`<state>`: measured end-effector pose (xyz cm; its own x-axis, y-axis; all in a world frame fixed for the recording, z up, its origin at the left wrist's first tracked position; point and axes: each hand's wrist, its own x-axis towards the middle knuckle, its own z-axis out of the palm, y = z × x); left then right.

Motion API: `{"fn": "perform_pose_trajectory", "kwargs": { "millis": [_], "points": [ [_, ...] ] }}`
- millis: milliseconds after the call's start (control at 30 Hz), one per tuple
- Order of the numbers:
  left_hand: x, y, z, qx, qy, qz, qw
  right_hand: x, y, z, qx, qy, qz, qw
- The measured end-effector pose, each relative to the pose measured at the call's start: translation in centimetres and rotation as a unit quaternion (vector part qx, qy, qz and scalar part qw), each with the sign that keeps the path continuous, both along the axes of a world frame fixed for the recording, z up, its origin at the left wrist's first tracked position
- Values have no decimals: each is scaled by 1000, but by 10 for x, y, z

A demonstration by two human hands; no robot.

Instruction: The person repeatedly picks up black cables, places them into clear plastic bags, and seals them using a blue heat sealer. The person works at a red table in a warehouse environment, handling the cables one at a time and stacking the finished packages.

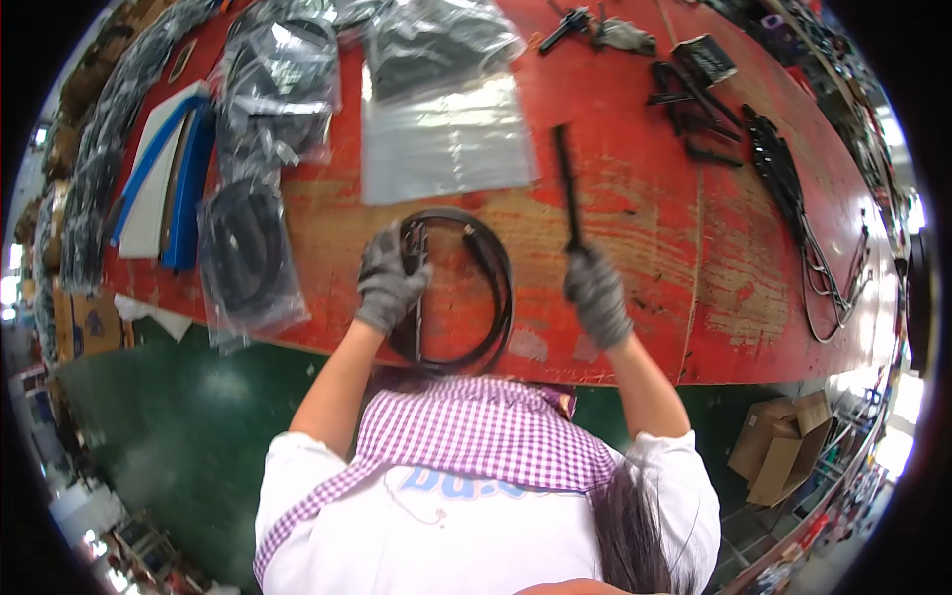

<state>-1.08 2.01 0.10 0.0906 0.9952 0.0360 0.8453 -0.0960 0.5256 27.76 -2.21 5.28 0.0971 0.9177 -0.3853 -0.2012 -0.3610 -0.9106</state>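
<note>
My left hand (391,280), in a grey glove, is closed on the left side of a coil of flat black strip or hose (506,288), which lies on the red table near its front edge. To the right of the coil, my gloved right hand (598,299) grips the lower end of a thin, straight black bar (566,183); the bar points away from me and its exact kind does not show. Beyond the coil lies a clear plastic bag (446,149). A bagged black coil (243,243) sits left of my left hand.
More bagged black parts (278,89) cover the far left, beside a blue and white file holder (183,193). Black parts (694,109) and a bundle of black cables (778,164) lie on the right. An open cardboard box (783,446) stands on the floor at right.
</note>
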Motion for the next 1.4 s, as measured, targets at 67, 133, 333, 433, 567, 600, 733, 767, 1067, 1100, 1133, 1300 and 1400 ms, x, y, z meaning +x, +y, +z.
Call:
{"fn": "perform_pose_trajectory", "kwargs": {
  "millis": [67, 133, 333, 433, 567, 600, 733, 767, 1067, 1100, 1133, 1300, 1400],
  "points": [
    [-3, 11, -3, 26, -19, 12, 999, -41, -50, 15, 62, -398, 230, 886],
    [-8, 25, -11, 30, -44, 30, 998, -66, -81, -5, 121, -493, 260, 821],
    [0, 73, -14, -64, -36, -47, 996, -124, -59, 1, -81, -549, 443, 704],
    [5, 82, -30, -30, 43, -99, 994, -134, -52, -11, -49, -542, 460, 702],
    [6, 52, -9, -59, 53, -101, 992, -124, -25, 4, 87, -519, 400, 750],
    [5, 46, -13, -35, 55, -79, 995, -115, -9, -5, 187, -496, 317, 786],
    [-1, 42, -15, -2, 73, -161, 984, -96, 110, -30, 361, -490, 177, 774],
    [-1, 42, -14, -7, 34, -125, 992, -96, 135, -43, 320, -524, 194, 765],
    [-36, 52, 0, -115, -170, 64, 977, -108, 198, -75, 205, -541, 291, 762],
    [-28, 61, 9, -156, -198, 73, 965, -108, 199, -74, 215, -519, 286, 777],
    [-17, 74, 17, -181, -118, 101, 971, -109, 200, -74, 225, -496, 280, 791],
    [18, 115, 5, -273, -469, 218, 811, -116, 197, -50, 195, -401, 315, 837],
    [21, 114, -8, -226, -483, 200, 822, -117, 204, -56, 200, -430, 202, 857]
  ]
}}
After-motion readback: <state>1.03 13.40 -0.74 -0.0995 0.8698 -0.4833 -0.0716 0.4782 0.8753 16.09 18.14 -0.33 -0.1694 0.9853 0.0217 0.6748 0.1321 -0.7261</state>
